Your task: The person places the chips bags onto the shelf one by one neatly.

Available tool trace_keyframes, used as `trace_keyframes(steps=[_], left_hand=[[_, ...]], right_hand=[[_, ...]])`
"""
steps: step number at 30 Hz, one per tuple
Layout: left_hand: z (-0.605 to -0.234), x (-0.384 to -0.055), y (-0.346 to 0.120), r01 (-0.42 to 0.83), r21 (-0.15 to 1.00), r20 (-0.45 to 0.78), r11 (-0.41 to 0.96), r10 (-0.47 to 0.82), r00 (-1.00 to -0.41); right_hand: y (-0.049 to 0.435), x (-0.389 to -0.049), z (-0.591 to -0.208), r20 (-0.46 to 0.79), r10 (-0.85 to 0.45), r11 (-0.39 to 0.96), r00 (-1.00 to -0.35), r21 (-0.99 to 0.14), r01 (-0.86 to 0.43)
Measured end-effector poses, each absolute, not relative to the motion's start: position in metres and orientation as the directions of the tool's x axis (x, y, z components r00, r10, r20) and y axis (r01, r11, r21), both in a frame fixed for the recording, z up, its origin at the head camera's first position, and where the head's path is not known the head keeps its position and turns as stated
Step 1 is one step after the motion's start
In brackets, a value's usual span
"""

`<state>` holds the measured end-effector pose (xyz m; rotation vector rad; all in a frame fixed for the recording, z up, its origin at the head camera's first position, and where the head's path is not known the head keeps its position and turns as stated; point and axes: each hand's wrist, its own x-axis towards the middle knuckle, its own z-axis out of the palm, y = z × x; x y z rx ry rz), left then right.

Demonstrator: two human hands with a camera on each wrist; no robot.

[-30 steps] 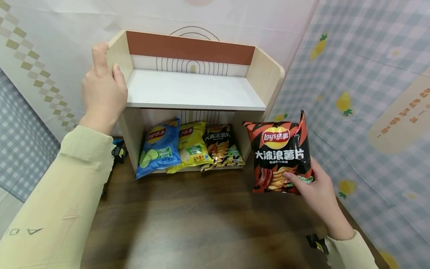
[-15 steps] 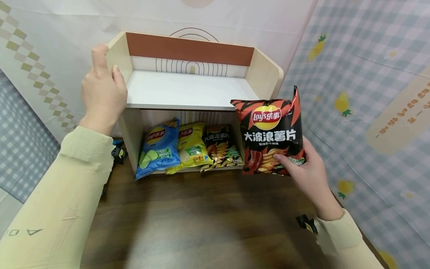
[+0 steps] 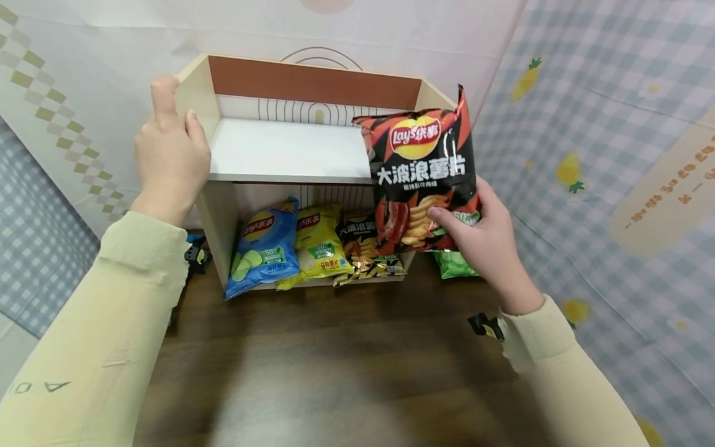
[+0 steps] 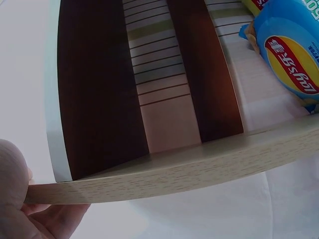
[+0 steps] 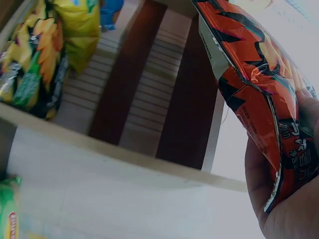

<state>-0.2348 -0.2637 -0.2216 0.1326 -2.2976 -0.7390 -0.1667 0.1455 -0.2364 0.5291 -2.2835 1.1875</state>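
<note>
My right hand (image 3: 486,239) pinches a red-and-black bag of chips (image 3: 419,155) by its lower right side, thumb across the front. The bag hangs upright in front of the right part of the small shelf (image 3: 285,146), covering some of its upper board and right side panel. At the shelf's left panel, my left hand (image 3: 172,155) grips the upper edge; in the left wrist view, thumb and fingers lie on either side of the panel (image 4: 164,177). In the lower compartment lean a blue chip bag (image 3: 265,248), a yellow one (image 3: 318,245) and a black one (image 3: 363,248), partly hidden.
A green chip bag (image 3: 454,266) lies right of the shelf, mostly behind my right hand. The shelf stands on a dark wooden table (image 3: 313,360). A white cloth (image 3: 112,37) hangs behind, and a checked cloth (image 3: 609,186) hangs on the right.
My right hand has carried the red-and-black bag up and to the left, toward the upper board. The green bag has come into view. My left hand has stayed on the panel.
</note>
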Motion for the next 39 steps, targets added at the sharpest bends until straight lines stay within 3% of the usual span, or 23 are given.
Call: trace_keyframes(steps=[10, 16, 23, 30, 35, 39], left_hand=[[-0.222, -0.234, -0.261, 0.115, 0.543, 0.605, 0.832, -0.293, -0.741], [-0.221, -0.235, -0.260, 0.127, 0.535, 0.621, 0.835, -0.287, -0.730], [-0.221, -0.235, -0.260, 0.131, 0.543, 0.614, 0.829, -0.286, -0.736], [-0.221, -0.234, -0.262, 0.131, 0.554, 0.609, 0.822, -0.292, -0.737], [-0.222, -0.233, -0.261, 0.125, 0.550, 0.604, 0.826, -0.290, -0.742], [-0.223, -0.235, -0.261, 0.125, 0.547, 0.608, 0.828, -0.290, -0.739]], right_hand=[[0.137, -0.213, -0.223, 0.544, -0.095, 0.540, -0.834, -0.675, -0.502], [0.136, -0.228, -0.223, 0.538, -0.010, 0.563, -0.843, -0.693, -0.449], [0.123, -0.228, -0.214, 0.576, 0.094, 0.735, -0.812, -0.590, -0.333], [0.110, -0.237, -0.196, 0.553, 0.115, 0.871, -0.825, -0.456, -0.185], [0.111, -0.240, -0.194, 0.523, 0.126, 0.906, -0.843, -0.406, -0.116], [0.117, -0.238, -0.197, 0.526, 0.114, 0.905, -0.843, -0.405, -0.131]])
